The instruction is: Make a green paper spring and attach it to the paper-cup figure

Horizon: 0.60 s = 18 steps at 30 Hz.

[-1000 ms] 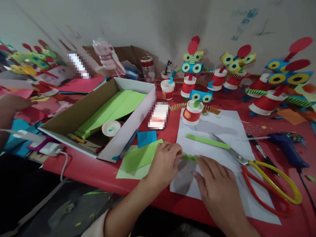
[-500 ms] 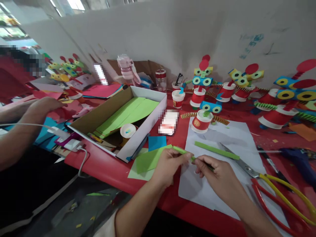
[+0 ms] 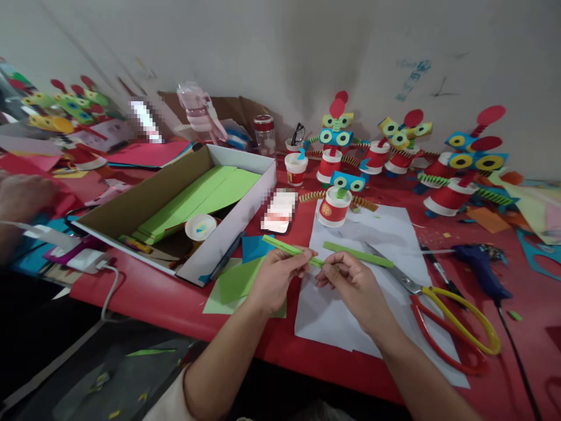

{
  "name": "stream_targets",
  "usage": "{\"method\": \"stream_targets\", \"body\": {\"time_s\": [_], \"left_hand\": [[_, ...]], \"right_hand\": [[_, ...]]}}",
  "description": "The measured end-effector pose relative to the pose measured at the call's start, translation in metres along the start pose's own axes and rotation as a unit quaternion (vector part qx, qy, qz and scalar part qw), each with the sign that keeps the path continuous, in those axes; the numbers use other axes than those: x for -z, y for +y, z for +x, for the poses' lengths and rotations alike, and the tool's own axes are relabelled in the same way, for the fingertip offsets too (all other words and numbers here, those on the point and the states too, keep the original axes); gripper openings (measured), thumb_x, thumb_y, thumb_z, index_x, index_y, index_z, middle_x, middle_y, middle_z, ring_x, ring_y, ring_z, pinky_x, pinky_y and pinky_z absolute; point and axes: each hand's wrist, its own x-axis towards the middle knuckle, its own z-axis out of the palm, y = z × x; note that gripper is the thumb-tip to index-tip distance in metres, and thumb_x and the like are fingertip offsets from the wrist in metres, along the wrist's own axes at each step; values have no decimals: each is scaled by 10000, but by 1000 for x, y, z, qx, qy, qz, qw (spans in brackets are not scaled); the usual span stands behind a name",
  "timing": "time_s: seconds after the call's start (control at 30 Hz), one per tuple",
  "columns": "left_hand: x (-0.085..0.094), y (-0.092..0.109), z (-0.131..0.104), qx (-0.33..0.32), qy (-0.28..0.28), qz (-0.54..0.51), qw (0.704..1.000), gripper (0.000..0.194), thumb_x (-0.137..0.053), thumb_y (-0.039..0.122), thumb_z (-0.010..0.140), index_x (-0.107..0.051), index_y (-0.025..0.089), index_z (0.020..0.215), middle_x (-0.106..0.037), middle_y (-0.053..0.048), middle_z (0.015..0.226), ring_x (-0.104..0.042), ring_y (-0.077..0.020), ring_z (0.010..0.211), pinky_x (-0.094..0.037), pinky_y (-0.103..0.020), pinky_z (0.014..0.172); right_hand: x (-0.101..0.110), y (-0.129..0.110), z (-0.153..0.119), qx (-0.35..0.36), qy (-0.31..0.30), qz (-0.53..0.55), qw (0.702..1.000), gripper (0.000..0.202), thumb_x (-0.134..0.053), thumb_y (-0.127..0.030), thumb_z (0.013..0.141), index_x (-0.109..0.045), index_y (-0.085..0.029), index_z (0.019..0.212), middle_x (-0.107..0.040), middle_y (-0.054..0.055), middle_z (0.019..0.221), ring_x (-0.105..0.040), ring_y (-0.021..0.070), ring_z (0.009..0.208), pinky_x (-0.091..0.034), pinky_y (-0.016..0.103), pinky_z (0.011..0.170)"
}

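My left hand (image 3: 278, 278) and my right hand (image 3: 350, 286) both pinch a narrow green paper strip (image 3: 284, 247), held just above the near edge of a white sheet (image 3: 346, 316) on the red table. The strip's free end sticks out up and to the left past my left fingers. A second green strip (image 3: 357, 254) lies flat on the white sheet just beyond my right hand. Large scissors (image 3: 442, 310) with red and yellow handles lie on the sheet to the right of my right hand.
An open cardboard box (image 3: 153, 199) with green paper stands at left. Red paper-cup figures (image 3: 335, 204) line the back. A blue glue gun (image 3: 480, 266) lies at right. Green and blue paper pieces (image 3: 234, 280) lie under my left hand. Another person's hand (image 3: 20, 196) is far left.
My hands have lifted the green strip off the white sheet and now hold it in the air between them. The view has swung a little.
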Motion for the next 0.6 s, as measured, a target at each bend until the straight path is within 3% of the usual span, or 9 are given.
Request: {"method": "stream_targets", "body": {"time_s": [0.1,0.4,0.5,0.6], "left_hand": [[5,-1,1,6,15,-33,999,152,-800,273,656,-743,138,695,-608,-8,602,-522,-80,593,-380,-203,560],[9,0,-3,24,-28,-13,999,61,-713,139,664,-714,134,724,-619,-5,596,-553,-81,571,-416,-177,544],[7,1,-2,33,-21,-26,999,67,-704,132,647,-701,126,714,-629,-13,583,-572,-86,565,-432,-170,535],[5,3,-1,51,-4,-54,997,66,-696,106,611,-679,118,673,-630,-11,581,-571,-75,544,-433,-151,511]], "right_hand": [[-1,-3,0,-7,0,30,1000,211,-647,-399,810,-568,-208,858,-698,-1,727,-674,153,705,-491,284,711],[-7,-6,-2,-34,-27,81,996,196,-651,-339,793,-533,-219,894,-709,-14,675,-679,155,648,-444,262,626],[-7,-3,-1,-21,-31,74,997,181,-632,-330,809,-531,-228,920,-709,-13,691,-690,169,657,-449,266,613],[-5,-2,-1,47,-13,8,999,151,-639,-306,804,-581,-233,922,-709,-2,770,-680,174,709,-479,285,659]]}}
